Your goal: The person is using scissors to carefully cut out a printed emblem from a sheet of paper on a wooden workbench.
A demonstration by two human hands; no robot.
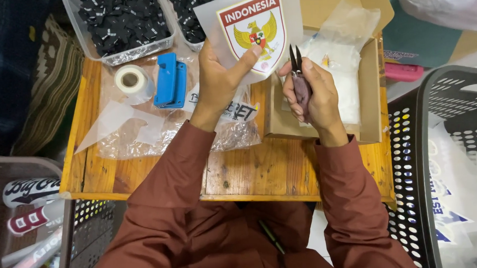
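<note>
Single head-worn view, steeply downward and close over the wooden table [262, 171].

I see a shield-shaped crest sheet [252, 30], red and white with a gold bird; black-bladed snips [297, 74]; a blue holder [170, 80]; white tape roll [131, 80]; orange-brown wooden worktop [262, 168].

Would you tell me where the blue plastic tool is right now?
In the head view, the blue plastic tool lies on the wooden table, left of the left hand, beside the tape roll.

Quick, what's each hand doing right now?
Left hand: closed on a shield-shaped crest patch.
Right hand: closed on small black-tipped snips.
</note>
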